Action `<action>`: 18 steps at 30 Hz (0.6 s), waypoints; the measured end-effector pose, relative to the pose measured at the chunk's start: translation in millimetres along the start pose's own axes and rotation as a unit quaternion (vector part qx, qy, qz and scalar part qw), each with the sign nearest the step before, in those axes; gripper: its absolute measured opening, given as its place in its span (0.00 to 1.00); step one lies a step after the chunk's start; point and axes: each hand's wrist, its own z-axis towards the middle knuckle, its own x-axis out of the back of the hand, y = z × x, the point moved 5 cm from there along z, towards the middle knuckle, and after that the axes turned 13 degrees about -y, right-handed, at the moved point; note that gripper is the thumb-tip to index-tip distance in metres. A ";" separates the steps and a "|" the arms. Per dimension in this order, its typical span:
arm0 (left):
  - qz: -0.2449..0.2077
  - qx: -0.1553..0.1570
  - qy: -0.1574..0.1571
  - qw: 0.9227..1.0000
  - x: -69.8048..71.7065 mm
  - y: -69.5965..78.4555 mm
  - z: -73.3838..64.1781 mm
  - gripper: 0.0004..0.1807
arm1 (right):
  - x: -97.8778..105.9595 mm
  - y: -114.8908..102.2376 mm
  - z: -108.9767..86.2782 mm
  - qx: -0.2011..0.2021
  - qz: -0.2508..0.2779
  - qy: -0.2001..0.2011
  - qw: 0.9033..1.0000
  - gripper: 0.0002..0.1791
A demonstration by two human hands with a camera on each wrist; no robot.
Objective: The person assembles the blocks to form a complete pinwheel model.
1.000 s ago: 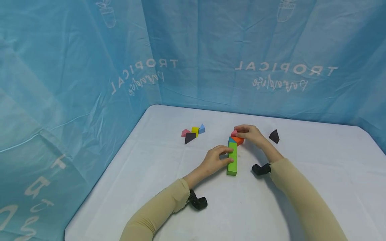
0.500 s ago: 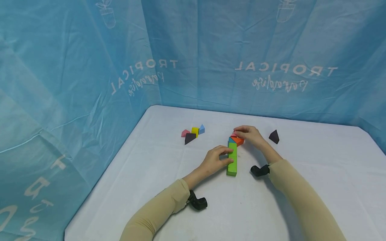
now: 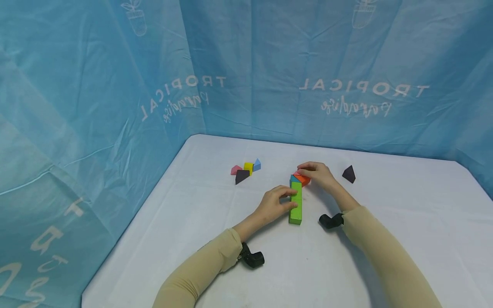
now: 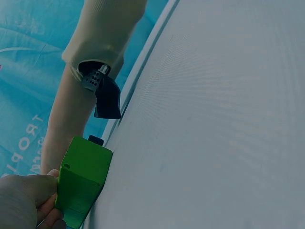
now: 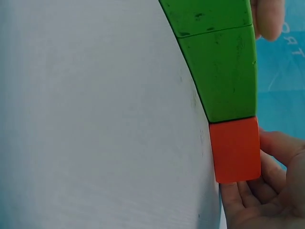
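Observation:
Two green blocks (image 3: 295, 214) lie end to end in a row on the table; their seam shows in the right wrist view. My left hand (image 3: 269, 206) rests against their left side, thumb and fingers spread along the row. At the far end sit a teal triangular block (image 3: 294, 179) and an orange triangular block (image 3: 305, 180), side by side. Beyond these, my right hand (image 3: 317, 174) pinches a small pink block (image 3: 296, 173), mostly hidden by the fingers. The right wrist view shows the orange block's flat face (image 5: 237, 150) against the green blocks (image 5: 221, 71).
Left of the row lie a pink block (image 3: 236, 170), a yellow block (image 3: 248, 167), a light blue triangular block (image 3: 256, 165) and a black block (image 3: 242, 176). Another black block (image 3: 349, 174) lies to the right. Blue curtains (image 3: 308, 115) stand behind the white table (image 3: 185, 192).
My right hand has shifted slightly left and toward the row, bringing the pink block closer to the teal and orange blocks. The left hand has stayed in place.

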 end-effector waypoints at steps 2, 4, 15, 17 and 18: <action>0.001 0.000 0.000 1.000 -0.2 -0.7 0.4 0.20 | 0.0 0.9 0.1 -0.002 -0.001 0.002 1.000 0.23; 0.004 0.001 0.000 1.000 -0.3 -1.1 0.6 0.20 | 0.2 0.3 -1.0 -0.001 -0.004 0.006 1.000 0.23; 0.006 -0.001 0.001 1.000 -0.5 -0.7 0.1 0.19 | 42.5 -16.4 -36.8 0.032 -0.015 0.155 0.987 0.29; 0.006 -0.001 0.002 1.000 -0.6 -0.8 -0.2 0.19 | 58.3 -13.6 -48.7 0.023 -0.012 0.202 0.979 0.30; 0.007 -0.001 0.003 1.000 -0.6 -0.9 -0.5 0.19 | 65.9 -11.3 -55.2 0.014 -0.013 0.226 0.974 0.31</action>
